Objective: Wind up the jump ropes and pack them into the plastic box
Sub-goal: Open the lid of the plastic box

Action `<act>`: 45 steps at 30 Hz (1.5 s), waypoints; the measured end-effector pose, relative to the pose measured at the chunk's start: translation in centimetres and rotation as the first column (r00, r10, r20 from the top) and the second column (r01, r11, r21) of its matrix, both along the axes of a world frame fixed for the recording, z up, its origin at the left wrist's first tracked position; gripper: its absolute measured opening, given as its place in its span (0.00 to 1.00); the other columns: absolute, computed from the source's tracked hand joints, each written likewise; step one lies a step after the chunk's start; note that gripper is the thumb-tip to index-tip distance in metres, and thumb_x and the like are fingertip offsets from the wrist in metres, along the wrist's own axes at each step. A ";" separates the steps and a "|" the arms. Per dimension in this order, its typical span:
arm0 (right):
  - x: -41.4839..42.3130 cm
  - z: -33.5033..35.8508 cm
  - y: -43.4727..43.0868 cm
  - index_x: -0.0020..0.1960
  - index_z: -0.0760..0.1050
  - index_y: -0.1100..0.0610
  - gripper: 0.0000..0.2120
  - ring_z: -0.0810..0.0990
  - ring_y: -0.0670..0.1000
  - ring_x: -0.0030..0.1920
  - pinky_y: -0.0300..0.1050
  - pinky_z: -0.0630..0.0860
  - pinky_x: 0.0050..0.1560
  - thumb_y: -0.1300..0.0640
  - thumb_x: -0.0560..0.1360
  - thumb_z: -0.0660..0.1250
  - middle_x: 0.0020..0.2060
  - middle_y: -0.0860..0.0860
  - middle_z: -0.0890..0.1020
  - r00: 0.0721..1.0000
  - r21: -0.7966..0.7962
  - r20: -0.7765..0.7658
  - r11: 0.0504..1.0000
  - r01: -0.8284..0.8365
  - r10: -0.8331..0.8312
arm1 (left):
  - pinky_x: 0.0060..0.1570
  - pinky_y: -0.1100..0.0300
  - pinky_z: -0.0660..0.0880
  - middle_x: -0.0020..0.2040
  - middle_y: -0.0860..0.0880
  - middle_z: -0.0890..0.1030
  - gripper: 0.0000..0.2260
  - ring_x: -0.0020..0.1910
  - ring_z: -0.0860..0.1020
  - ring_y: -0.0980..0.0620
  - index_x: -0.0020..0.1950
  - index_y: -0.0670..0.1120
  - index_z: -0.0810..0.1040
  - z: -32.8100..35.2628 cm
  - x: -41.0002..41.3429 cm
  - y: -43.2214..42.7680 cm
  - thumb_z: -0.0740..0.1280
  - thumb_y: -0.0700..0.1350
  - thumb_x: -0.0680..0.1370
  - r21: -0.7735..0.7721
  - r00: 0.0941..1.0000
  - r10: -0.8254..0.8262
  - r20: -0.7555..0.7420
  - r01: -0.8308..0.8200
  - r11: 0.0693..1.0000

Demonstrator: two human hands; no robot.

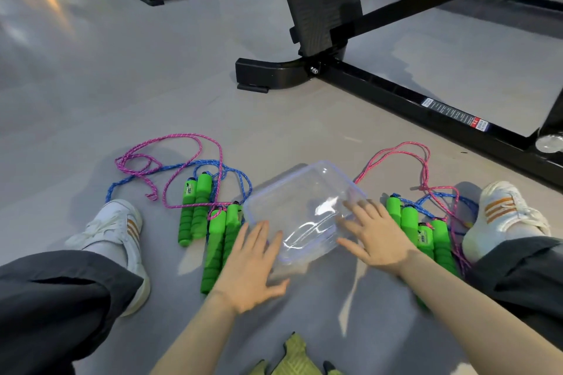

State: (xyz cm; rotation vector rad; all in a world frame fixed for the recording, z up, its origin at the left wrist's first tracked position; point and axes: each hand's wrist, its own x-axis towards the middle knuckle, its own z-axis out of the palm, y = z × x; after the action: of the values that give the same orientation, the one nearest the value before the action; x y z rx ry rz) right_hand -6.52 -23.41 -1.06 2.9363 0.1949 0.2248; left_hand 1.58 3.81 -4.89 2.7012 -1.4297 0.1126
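A clear plastic box (300, 192) with a bluish rim lies on the grey floor between my legs. My left hand (251, 268) reaches its near left corner with fingers straight and spread. My right hand (376, 233) lies flat on the box's right side, fingers spread. Left of the box lie unwound jump ropes: green foam handles (195, 210) with a pink cord (170, 149) and a blue cord (170, 168). Right of the box lies a second bunch of green handles (409, 219) with tangled pink cord (396, 151) and blue cord.
My feet in white shoes (112, 228) (505, 213) flank the ropes. A black gym bench frame (396, 91) stands beyond the box, running to the right. A yellow-green item (294, 356) lies at the bottom edge. Grey floor stretches to the far left.
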 end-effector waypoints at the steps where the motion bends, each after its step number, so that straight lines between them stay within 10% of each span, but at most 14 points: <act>1: 0.3 0.0 0.6 0.52 0.80 0.57 0.33 0.77 0.60 0.47 0.50 0.63 0.55 0.38 0.79 0.41 0.50 0.57 0.79 0.996 0.043 0.001 0.995 0.091 -0.092 | 0.67 0.46 0.54 0.60 0.36 0.78 0.36 0.62 0.76 0.41 0.66 0.42 0.73 -0.2 -0.8 -0.6 0.58 0.65 0.67 -0.037 1.000 -0.013 0.022 0.014 0.999; 5: 1.4 -0.7 2.2 0.68 0.69 0.61 0.46 0.73 0.60 0.60 0.49 0.55 0.65 0.31 0.74 0.30 0.61 0.58 0.74 0.958 0.220 -0.124 0.934 0.282 -0.260 | 0.65 0.45 0.61 0.56 0.44 0.80 0.24 0.61 0.71 0.47 0.64 0.44 0.68 -1.5 -3.6 -2.3 0.60 0.52 0.70 -0.206 0.982 -0.127 0.139 0.154 0.966; 10: 2.5 -1.4 1.3 0.75 0.34 0.50 0.50 0.40 0.52 0.76 0.49 0.33 0.72 0.24 0.59 0.21 0.76 0.49 0.40 0.906 0.273 -0.373 0.910 0.311 -0.197 | 0.63 0.53 0.65 0.55 0.43 0.81 0.20 0.59 0.70 0.47 0.60 0.44 0.69 -2.7 -1.7 -2.2 0.64 0.48 0.70 -0.318 0.967 -0.068 0.245 0.147 0.937; 13: 2.8 -0.6 1.6 0.75 0.58 0.57 0.46 0.61 0.60 0.72 0.50 0.48 0.73 0.30 0.71 0.28 0.73 0.57 0.62 0.966 0.205 -0.215 0.960 0.191 -0.147 | 0.52 0.58 0.76 0.60 0.43 0.73 0.36 0.59 0.70 0.47 0.59 0.46 0.69 -2.6 -0.2 -1.0 0.81 0.43 0.56 -0.225 0.985 -0.121 0.124 0.146 0.963; 15: 1.8 -0.8 3.2 0.55 0.76 0.59 0.34 0.77 0.61 0.53 0.50 0.65 0.56 0.39 0.80 0.38 0.53 0.58 0.78 1.000 0.187 -0.002 0.982 0.022 -0.022 | 0.49 0.59 0.78 0.59 0.43 0.77 0.36 0.58 0.73 0.46 0.59 0.45 0.69 -2.2 0.0 -0.7 0.80 0.41 0.55 -0.183 0.978 -0.150 0.142 0.175 0.967; 22: -0.9 -4.2 7.4 0.48 0.67 0.55 0.16 0.74 0.56 0.43 0.49 0.69 0.44 0.46 0.69 0.67 0.44 0.53 0.78 0.930 -0.050 0.291 0.975 -0.218 0.223 | 0.41 0.61 0.78 0.47 0.43 0.84 0.13 0.48 0.82 0.47 0.53 0.42 0.69 -0.9 0.1 -1.6 0.55 0.39 0.70 -0.086 0.886 -0.219 0.408 0.276 0.957; 28: -0.4 -4.4 7.0 0.45 0.66 0.57 0.03 0.78 0.57 0.35 0.47 0.77 0.36 0.60 0.75 0.61 0.40 0.55 0.80 0.893 -0.237 0.276 0.925 -0.297 0.357 | 0.37 0.57 0.80 0.43 0.38 0.84 0.17 0.42 0.84 0.43 0.45 0.38 0.83 0.0 0.6 -2.2 0.55 0.37 0.69 0.172 0.841 -0.349 0.413 0.305 0.937; 36: 0.1 -4.0 6.4 0.44 0.69 0.60 0.12 0.76 0.55 0.30 0.45 0.74 0.32 0.68 0.75 0.48 0.33 0.58 0.80 0.837 -0.375 0.166 0.818 -0.436 0.522 | 0.36 0.56 0.80 0.37 0.41 0.84 0.20 0.36 0.83 0.44 0.43 0.40 0.85 0.9 0.3 -2.6 0.53 0.31 0.71 0.375 0.680 -0.488 0.547 0.322 0.869; 42: 1.1 -2.8 6.6 0.33 0.74 0.58 0.08 0.72 0.53 0.26 0.41 0.70 0.27 0.56 0.68 0.69 0.27 0.53 0.77 0.801 -0.326 0.122 0.786 -0.526 0.586 | 0.31 0.60 0.78 0.38 0.42 0.84 0.15 0.38 0.83 0.46 0.41 0.41 0.85 1.3 0.2 -2.5 0.59 0.37 0.68 0.328 0.782 -0.421 0.461 0.290 0.899; 45: -0.1 -3.2 6.1 0.46 0.74 0.61 0.12 0.80 0.56 0.37 0.46 0.78 0.39 0.55 0.79 0.56 0.39 0.56 0.83 0.847 -0.204 0.214 0.871 -0.448 0.486 | 0.35 0.60 0.79 0.45 0.40 0.84 0.22 0.44 0.84 0.46 0.47 0.40 0.85 1.2 -0.7 -1.8 0.52 0.37 0.67 0.175 0.897 -0.291 0.333 0.245 0.954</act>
State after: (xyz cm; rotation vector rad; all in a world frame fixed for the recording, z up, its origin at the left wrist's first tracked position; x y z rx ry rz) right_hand -6.58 -17.30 -4.24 2.6269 0.8529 0.6302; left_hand 0.89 1.99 -3.71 2.6420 -1.9605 0.5336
